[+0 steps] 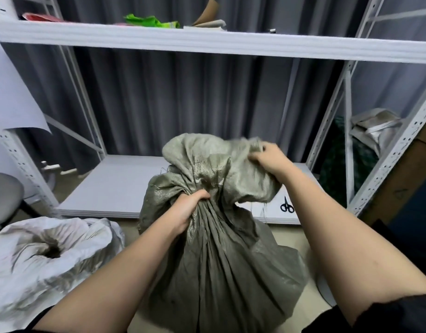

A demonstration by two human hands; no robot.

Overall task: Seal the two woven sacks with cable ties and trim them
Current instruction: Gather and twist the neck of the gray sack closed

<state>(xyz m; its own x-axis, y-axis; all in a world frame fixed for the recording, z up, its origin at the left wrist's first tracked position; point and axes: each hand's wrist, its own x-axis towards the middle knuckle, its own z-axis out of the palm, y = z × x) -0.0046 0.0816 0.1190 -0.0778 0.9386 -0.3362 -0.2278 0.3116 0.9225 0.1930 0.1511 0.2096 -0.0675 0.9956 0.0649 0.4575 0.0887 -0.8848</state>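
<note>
The left hand (186,207) squeezes the bunched neck of the green sack (216,260) standing on the floor, the right hand (267,157) pinches its loose top at 1 o'clock, and the white sack (46,255) lies at 8 o'clock, with scissors (286,205) on the low shelf (111,186).

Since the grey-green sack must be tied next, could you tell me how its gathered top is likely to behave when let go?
The grey-green woven sack looks floppy: its top folds over loosely where the right hand pinches it. The neck would probably spring open if the left hand eased its grip, as the pleats bunch only there. The full body likely stays put.
</note>
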